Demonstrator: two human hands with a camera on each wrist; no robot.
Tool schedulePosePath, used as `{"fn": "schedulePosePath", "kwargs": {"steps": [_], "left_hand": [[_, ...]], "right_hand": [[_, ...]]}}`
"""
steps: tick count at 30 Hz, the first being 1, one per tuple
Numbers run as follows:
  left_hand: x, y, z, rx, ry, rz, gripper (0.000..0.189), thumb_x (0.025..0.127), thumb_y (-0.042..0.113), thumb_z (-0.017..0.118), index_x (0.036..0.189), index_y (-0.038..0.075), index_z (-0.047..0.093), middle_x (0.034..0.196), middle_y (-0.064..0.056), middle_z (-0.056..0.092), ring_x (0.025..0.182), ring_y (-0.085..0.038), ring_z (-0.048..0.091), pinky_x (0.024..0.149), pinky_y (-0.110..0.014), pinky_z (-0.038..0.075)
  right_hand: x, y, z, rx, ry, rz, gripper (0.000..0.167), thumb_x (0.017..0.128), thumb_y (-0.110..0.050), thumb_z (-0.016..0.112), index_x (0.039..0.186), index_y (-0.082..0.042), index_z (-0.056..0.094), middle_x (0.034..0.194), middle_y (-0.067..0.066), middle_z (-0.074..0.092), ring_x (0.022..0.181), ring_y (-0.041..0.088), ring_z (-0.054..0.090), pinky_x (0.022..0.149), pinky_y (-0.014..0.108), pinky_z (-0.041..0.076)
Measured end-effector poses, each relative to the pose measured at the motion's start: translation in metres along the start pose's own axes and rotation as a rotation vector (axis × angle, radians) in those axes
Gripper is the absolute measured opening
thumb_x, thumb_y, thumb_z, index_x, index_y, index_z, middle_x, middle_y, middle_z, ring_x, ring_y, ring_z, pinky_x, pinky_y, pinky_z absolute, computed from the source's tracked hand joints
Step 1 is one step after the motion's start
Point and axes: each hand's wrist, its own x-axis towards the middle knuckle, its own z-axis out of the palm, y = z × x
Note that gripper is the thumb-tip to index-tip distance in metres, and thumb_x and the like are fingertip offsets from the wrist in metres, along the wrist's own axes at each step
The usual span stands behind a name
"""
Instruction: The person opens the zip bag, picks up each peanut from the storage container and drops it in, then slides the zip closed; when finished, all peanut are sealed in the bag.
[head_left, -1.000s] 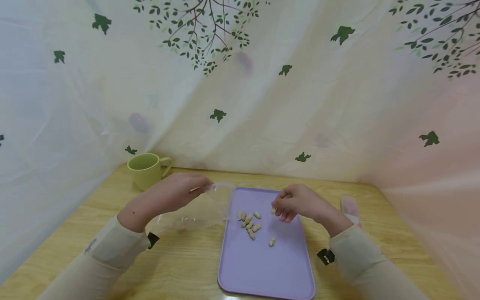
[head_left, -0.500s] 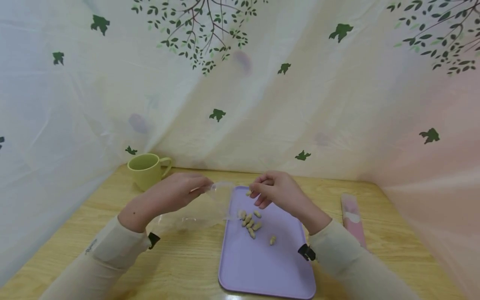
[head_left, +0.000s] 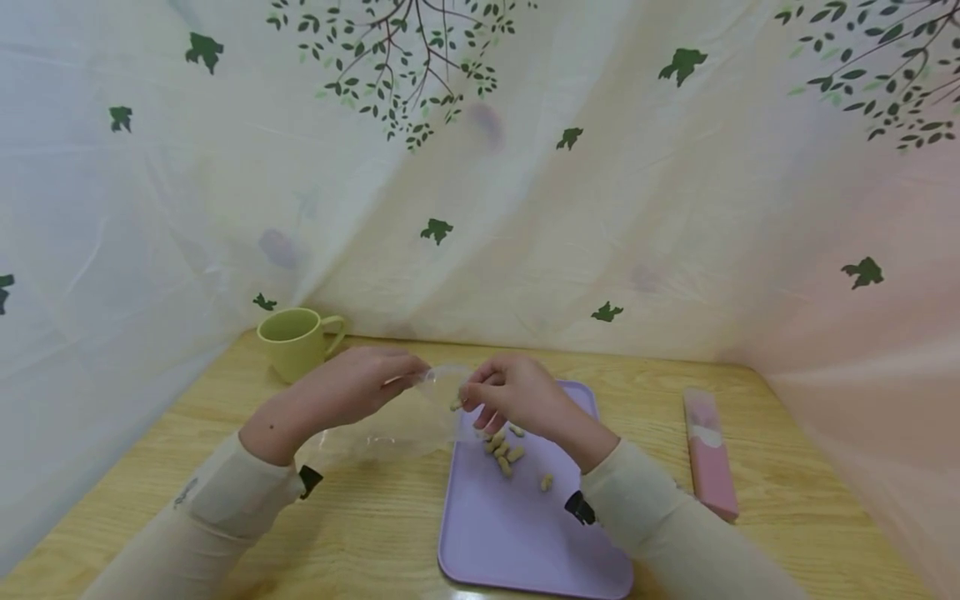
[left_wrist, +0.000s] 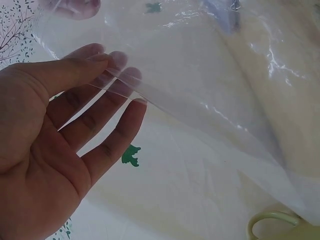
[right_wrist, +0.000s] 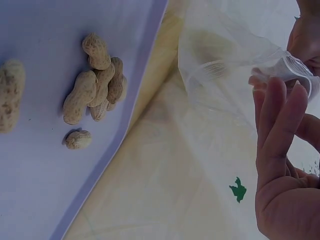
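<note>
My left hand (head_left: 356, 383) pinches the edge of a clear plastic bag (head_left: 390, 435) between thumb and fingers; the left wrist view shows the thin film (left_wrist: 200, 110) stretching away from them. At the bag's mouth, my right hand (head_left: 517, 398) holds a peanut (head_left: 455, 404) at its fingertips. In the right wrist view the right hand's fingers (right_wrist: 275, 130) overlap the bag's opening and hide the held peanut. Below on a lilac tray (head_left: 525, 542) lie several unshelled peanuts (right_wrist: 80, 97), most in a loose cluster, with one (head_left: 547, 482) apart nearer the front.
A yellow-green mug (head_left: 296, 346) stands at the back left of the wooden table (head_left: 360, 533). Right of the tray lies a long pink and white packet (head_left: 711, 458). A printed curtain (head_left: 510, 267) hangs behind the table and along its sides.
My right hand has carried the peanut leftward from above the tray to the bag's mouth, uncovering the pink packet. The left hand and bag have stayed nearly still.
</note>
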Motion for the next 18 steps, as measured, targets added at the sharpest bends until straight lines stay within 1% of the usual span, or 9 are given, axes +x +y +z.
{"fn": "schedulePosePath", "kwargs": {"steps": [4,7,10,12,15,18], "left_hand": [[0.001,0.0,0.0,0.003,0.011,0.006,0.021,0.108,0.013,0.064,0.125,0.011,0.076,0.117,-0.003,0.08,0.108,-0.021,0.077,0.095,-0.044,0.065],[0.001,0.001,-0.002,0.002,0.011,0.006,0.02,0.108,0.013,0.064,0.124,0.011,0.076,0.117,-0.003,0.08,0.108,-0.021,0.077,0.095,-0.044,0.065],[0.001,0.002,-0.003,-0.002,0.005,0.005,0.021,0.108,0.013,0.063,0.125,0.01,0.076,0.117,-0.003,0.08,0.108,-0.021,0.077,0.095,-0.045,0.064],[0.001,0.002,-0.004,-0.005,0.001,0.002,0.021,0.109,0.013,0.063,0.125,0.01,0.075,0.118,-0.003,0.08,0.109,-0.022,0.077,0.095,-0.045,0.064],[0.001,0.001,-0.004,-0.015,-0.003,0.001,0.021,0.109,0.013,0.062,0.125,0.009,0.076,0.118,-0.003,0.08,0.11,-0.023,0.077,0.096,-0.046,0.064],[0.0,-0.001,-0.003,-0.017,0.001,0.009,0.021,0.109,0.013,0.062,0.125,0.01,0.076,0.118,-0.003,0.08,0.11,-0.023,0.077,0.096,-0.045,0.064]], "right_hand": [[-0.002,-0.002,0.001,-0.012,0.008,0.023,0.026,0.106,-0.034,0.069,0.109,-0.009,0.074,0.096,0.005,0.082,0.082,0.033,0.08,0.068,0.044,0.068],[-0.003,-0.002,-0.001,-0.016,0.019,0.033,0.03,0.108,-0.039,0.065,0.109,-0.011,0.075,0.097,0.004,0.082,0.082,0.032,0.08,0.064,0.041,0.067],[-0.003,0.0,-0.006,-0.008,0.029,0.036,0.033,0.109,-0.042,0.062,0.112,-0.012,0.075,0.099,0.004,0.082,0.081,0.029,0.08,0.064,0.039,0.066],[-0.003,0.003,-0.012,0.011,0.052,0.03,0.034,0.109,-0.041,0.061,0.114,-0.01,0.075,0.1,0.006,0.082,0.079,0.026,0.08,0.064,0.038,0.066],[-0.003,0.006,-0.025,0.05,0.089,0.021,0.038,0.11,-0.041,0.061,0.117,-0.006,0.074,0.102,0.011,0.081,0.077,0.023,0.079,0.069,0.04,0.068],[-0.002,0.012,-0.038,0.071,0.124,0.031,0.041,0.109,-0.041,0.062,0.118,-0.002,0.072,0.104,0.015,0.081,0.077,0.023,0.079,0.071,0.04,0.068]]}}
